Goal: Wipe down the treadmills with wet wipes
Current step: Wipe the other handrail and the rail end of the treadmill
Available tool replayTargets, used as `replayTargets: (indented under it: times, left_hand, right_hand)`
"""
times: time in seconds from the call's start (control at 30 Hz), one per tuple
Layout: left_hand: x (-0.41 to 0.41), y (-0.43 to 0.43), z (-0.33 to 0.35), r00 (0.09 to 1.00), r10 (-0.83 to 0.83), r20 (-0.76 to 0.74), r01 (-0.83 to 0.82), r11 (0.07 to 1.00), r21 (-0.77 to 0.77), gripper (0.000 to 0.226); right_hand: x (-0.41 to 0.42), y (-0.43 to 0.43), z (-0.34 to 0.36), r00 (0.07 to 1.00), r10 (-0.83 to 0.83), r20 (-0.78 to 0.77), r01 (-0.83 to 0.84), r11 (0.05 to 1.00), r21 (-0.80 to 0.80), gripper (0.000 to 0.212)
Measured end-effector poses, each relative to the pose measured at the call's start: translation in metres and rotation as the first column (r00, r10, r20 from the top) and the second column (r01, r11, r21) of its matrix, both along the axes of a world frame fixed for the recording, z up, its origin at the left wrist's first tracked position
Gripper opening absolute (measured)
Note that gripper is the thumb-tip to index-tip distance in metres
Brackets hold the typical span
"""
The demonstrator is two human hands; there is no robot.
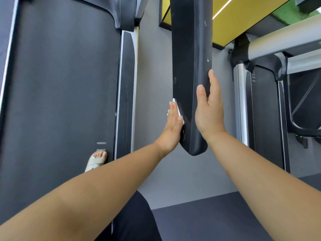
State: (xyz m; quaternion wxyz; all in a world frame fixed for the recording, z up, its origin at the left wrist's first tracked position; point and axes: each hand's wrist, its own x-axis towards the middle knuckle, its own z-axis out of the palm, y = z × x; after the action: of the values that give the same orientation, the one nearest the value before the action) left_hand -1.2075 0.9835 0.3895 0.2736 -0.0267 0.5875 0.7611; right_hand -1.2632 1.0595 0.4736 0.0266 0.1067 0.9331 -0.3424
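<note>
Wet wipe (176, 105) under flat left grip (173, 126)

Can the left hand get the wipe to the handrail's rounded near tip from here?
Probably yes. The left hand presses the wipe flat on the handrail close to that tip, and nothing lies between; the right hand rests on the other side.

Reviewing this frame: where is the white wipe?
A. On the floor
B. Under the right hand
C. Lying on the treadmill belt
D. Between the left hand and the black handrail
D: the white wipe peeks out between the flat left hand and the side of the black handrail, while the right hand rests on the opposite side with no wipe visible.
</note>
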Motion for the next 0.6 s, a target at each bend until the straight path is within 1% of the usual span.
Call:
replayTargets:
  times: [0.13,0.33,0.5,0.6]
  left_hand:
    - [0.027,0.001,0.002,1.000,-0.031,0.000,0.030,0.998,0.047,0.056]
    - [0.005,-0.002,0.003,0.999,-0.013,0.030,0.013,1.000,0.006,0.056]
    - [0.023,-0.001,0.004,0.999,-0.036,0.014,0.035,0.998,0.057,0.057]
    - [0.017,-0.001,0.006,0.999,-0.025,0.037,0.024,0.999,0.047,0.056]
  right_hand:
    - [0.000,0.000,0.002,1.000,-0.007,-0.005,0.007,1.000,-0.003,0.049]
    - [0.000,-0.001,0.002,1.000,-0.007,-0.016,0.007,1.000,-0.006,0.048]
    - [0.001,-0.001,0.003,1.000,-0.011,-0.010,0.011,1.000,-0.010,0.048]
    - [0.001,-0.002,0.003,1.000,-0.007,-0.010,0.007,1.000,-0.001,0.048]
